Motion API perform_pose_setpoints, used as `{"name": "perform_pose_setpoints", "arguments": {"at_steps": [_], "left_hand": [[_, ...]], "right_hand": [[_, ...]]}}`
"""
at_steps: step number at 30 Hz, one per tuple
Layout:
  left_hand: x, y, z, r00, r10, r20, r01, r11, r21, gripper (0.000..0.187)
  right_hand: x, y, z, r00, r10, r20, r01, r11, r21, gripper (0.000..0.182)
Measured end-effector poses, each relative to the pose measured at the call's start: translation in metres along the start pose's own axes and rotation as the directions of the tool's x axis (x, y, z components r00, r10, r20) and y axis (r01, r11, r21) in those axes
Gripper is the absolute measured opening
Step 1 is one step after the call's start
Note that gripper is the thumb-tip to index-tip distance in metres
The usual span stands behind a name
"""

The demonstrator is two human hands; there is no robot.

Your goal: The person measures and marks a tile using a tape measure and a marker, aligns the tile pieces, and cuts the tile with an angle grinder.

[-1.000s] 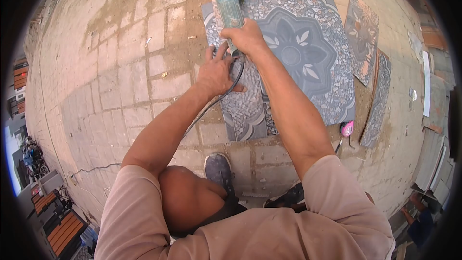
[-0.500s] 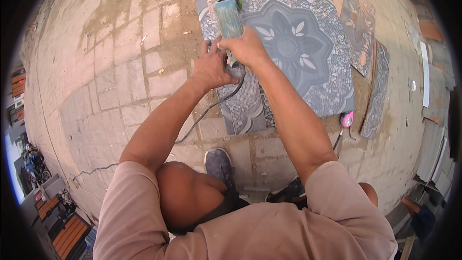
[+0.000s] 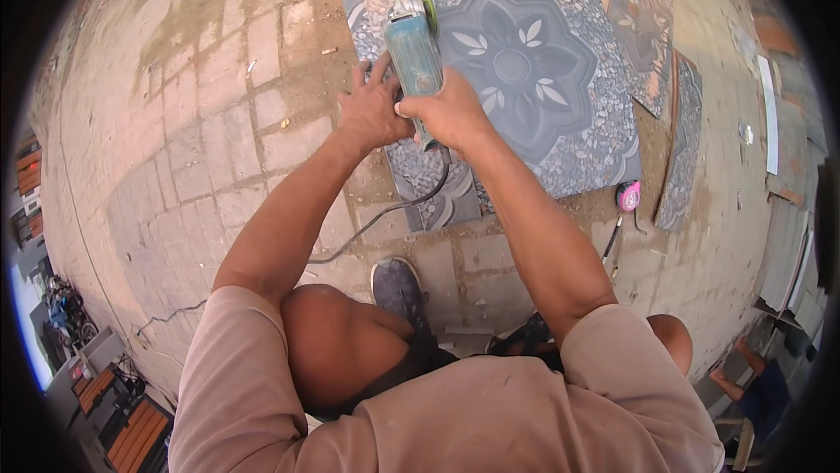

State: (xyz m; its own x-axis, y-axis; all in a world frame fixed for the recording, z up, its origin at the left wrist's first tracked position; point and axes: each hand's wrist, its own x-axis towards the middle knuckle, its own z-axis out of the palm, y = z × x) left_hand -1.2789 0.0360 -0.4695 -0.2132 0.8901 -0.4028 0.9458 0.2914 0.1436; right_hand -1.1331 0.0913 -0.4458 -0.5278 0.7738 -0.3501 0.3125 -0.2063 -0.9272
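Observation:
A teal angle grinder (image 3: 414, 49) with a green disc (image 3: 430, 11) lies over the left part of a patterned tile (image 3: 516, 66). The tile has a grey flower on a pebble pattern. My right hand (image 3: 449, 114) is wrapped round the grinder's body from the right. Beside it, my left hand (image 3: 374, 107) has its fingers spread on the narrow left strip of tile (image 3: 429, 184), close against the tool. A black cord (image 3: 394, 210) runs from the grinder's rear end down and left.
To the right lie a broken tile piece (image 3: 643, 27) and a narrow tile strip (image 3: 684, 140). A pink tape measure (image 3: 628, 196) and a pen-like tool (image 3: 612, 239) are near the tile's lower right corner. Another person's legs (image 3: 739, 372) show at the lower right.
The grinder and my right hand have moved slightly down relative to the tile. My left hand's fingers have spread and shifted left. The whole view has also shifted a little.

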Motion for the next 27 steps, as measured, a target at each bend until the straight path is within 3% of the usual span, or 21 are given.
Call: {"name": "perform_pose_setpoints", "arguments": {"at_steps": [5,7,11,13,27], "left_hand": [[-0.002,-0.002,0.001,1.000,0.017,-0.002,-0.017,1.000,-0.004,0.102],[-0.002,-0.003,0.004,0.999,0.028,-0.046,-0.029,1.000,-0.009,0.084],[-0.002,0.000,0.003,0.999,0.012,-0.048,-0.012,1.000,-0.001,0.078],[-0.001,0.002,0.003,0.999,-0.028,-0.040,0.029,0.999,0.018,0.094],[0.001,-0.006,0.014,0.988,0.043,-0.150,-0.051,0.998,-0.047,0.109]], "right_hand": [[-0.021,0.003,-0.003,1.000,0.027,-0.008,-0.028,0.998,-0.055,0.033],[-0.029,0.002,-0.005,1.000,0.004,0.007,-0.003,0.999,-0.050,0.034],[-0.047,0.003,-0.006,1.000,0.003,0.017,-0.002,1.000,-0.019,0.035],[-0.053,0.006,-0.007,1.000,0.017,0.024,-0.016,0.999,-0.036,0.035],[-0.116,0.027,-0.005,0.989,0.139,-0.057,-0.144,0.985,-0.093,0.055]]}}
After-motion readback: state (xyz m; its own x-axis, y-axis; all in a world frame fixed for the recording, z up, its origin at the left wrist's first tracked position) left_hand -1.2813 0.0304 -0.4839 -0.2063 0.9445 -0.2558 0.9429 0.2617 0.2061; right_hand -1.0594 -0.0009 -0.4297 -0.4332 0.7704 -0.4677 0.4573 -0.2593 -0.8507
